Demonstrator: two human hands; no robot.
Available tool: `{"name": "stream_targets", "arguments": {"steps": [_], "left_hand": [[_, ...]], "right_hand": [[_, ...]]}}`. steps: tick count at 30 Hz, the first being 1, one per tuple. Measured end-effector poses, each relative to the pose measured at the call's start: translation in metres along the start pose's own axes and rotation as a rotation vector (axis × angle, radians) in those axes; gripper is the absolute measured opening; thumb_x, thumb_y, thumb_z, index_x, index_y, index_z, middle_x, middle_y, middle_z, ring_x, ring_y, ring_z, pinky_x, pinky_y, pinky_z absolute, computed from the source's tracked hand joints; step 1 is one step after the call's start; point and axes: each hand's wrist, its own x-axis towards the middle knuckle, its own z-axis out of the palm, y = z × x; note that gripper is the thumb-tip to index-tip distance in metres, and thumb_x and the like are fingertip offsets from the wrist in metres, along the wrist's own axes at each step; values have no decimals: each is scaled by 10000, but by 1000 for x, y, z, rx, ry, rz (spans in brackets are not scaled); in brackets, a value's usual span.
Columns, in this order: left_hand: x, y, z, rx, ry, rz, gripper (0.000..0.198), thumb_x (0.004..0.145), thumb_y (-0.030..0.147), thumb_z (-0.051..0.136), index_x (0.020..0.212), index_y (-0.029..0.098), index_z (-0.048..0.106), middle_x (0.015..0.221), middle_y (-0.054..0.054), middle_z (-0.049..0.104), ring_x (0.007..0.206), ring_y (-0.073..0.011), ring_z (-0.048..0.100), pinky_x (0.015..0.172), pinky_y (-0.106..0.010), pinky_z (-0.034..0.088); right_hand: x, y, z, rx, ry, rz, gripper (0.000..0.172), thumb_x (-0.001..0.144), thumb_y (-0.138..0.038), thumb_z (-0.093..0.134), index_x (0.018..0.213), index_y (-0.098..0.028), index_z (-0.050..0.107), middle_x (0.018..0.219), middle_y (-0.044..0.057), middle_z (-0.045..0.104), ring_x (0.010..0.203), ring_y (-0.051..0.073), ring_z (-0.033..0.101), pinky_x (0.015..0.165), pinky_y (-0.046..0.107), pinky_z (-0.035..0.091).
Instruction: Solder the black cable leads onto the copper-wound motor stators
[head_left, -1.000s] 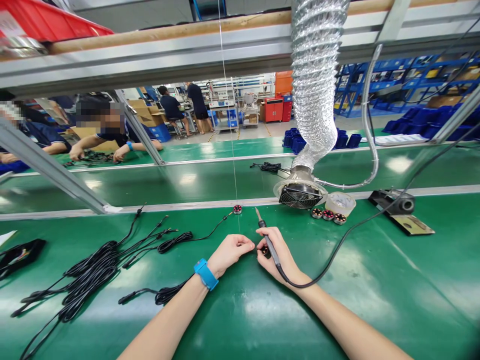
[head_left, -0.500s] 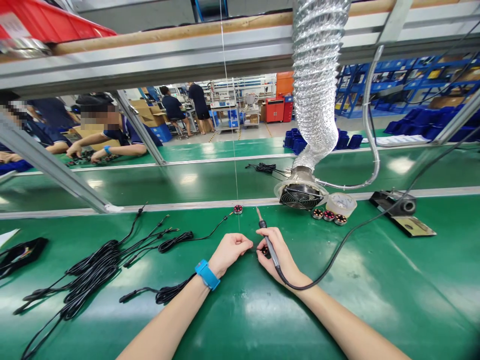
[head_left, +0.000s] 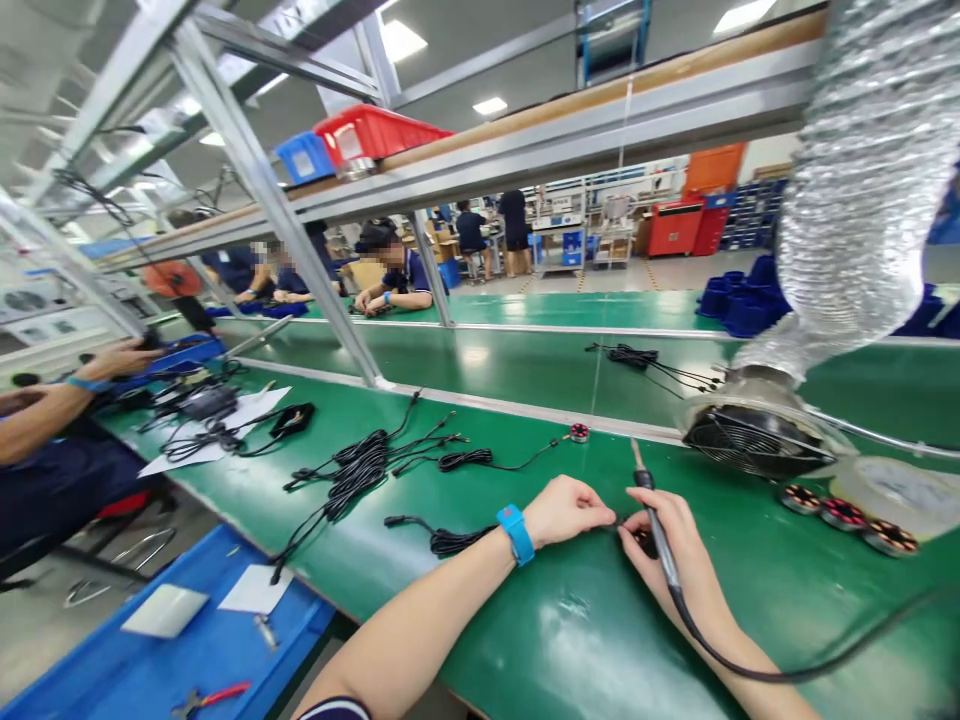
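My right hand [head_left: 686, 545] is closed around a soldering iron [head_left: 663, 540], its tip pointing up and away from me. Under its fingers is a small dark round part [head_left: 643, 540], mostly hidden, which looks like a motor coil. My left hand [head_left: 568, 510], with a blue wrist strap [head_left: 516, 535], pinches at the near side of that part; what its fingertips hold is too small to name. Beyond the hands lies a red-and-silver motor coil [head_left: 578, 432] joined to a black cable [head_left: 465, 459]. Another coiled black cable [head_left: 459, 541] lies beside my left wrist.
A bundle of black cables [head_left: 356, 475] lies to the left on the green bench. At right stand a fume fan [head_left: 757, 440] and several motor coils [head_left: 844, 513]. A co-worker's hand [head_left: 124, 360] is at far left, above a blue tray [head_left: 225, 640] with red-handled pliers [head_left: 217, 695].
My view has turned left, so the bench things sit further right and the co-worker and blue tray have come into sight. My hands stay close together, the soldering iron still in the right.
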Motion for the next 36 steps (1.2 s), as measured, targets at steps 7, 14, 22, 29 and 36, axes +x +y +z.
{"name": "stream_targets", "arguments": {"steps": [7,14,22,29,36], "left_hand": [[-1,-1,1,71,17,1,269,710,370,728,787,113,751,534,30,532,517,-89,427,527,-227,313],[-4,2,0,119,-25,-5,230,725,356,731,760,129,738,516,35,539,529,-92,469,551,-216,363],[-1,0,3,-89,-241,-119,164,822,259,577,711,148,625,561,36,575,406,-66,456,457,-208,387],[-2,0,12,-363,-146,-106,199,794,291,602,724,105,615,615,-23,629,483,-89,593,413,-161,397],[-1,0,8,-320,-102,-69,364,746,460,647,762,98,606,628,-40,628,451,-97,555,377,-180,423]], "right_hand": [[-4,11,1,-117,4,-94,312,918,-321,511,1215,-227,523,967,78,557,843,166,636,732,288,544],[2,1,-4,-113,25,-148,294,922,-357,508,1188,-236,541,929,64,544,751,155,634,693,286,549],[-5,5,-2,-113,-13,-136,272,941,-353,484,1184,-258,560,1091,81,543,824,155,651,751,294,554],[-4,-15,2,-35,60,20,183,920,-333,508,1049,-224,579,1005,58,599,842,168,639,746,285,543],[3,-16,5,117,73,136,185,923,-236,464,1083,-202,550,1034,68,598,866,158,659,810,298,551]]}}
